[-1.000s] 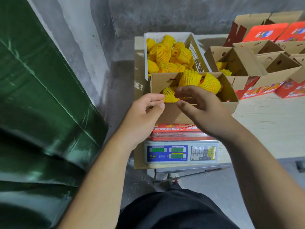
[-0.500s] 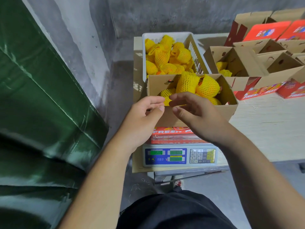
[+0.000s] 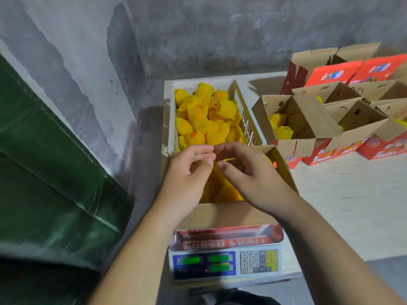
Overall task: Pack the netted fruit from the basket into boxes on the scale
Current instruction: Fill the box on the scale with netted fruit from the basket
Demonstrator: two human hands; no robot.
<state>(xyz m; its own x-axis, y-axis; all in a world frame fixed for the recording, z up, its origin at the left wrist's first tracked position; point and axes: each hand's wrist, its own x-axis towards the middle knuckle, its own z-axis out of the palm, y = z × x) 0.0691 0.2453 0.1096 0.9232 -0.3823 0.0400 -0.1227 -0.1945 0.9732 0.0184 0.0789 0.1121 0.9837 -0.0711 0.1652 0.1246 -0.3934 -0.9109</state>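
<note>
Fingers (image 3: pixel 203 150) of both hands pinch yellow netting over the box (image 3: pixel 222 213) on the scale (image 3: pixel 224 264); I'd tuck it flat, gently.

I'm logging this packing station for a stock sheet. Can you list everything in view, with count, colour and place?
White slatted plastic basket: one, at the back of the table, heaped with fruit.
Yellow foam-netted fruit: many, too heaped to count, in the basket; more in the boxes.
Open brown cardboard box: one, on the scale, holding netted fruit.
Grey digital scale with blue panel: one, at the table's near edge.
Red-and-brown cardboard boxes: several, open, at the right; the nearest holds fruit.
Pale table: one.
Green sheeting: at the left.
Left hand, right hand: over the box, fingertips together.
</note>
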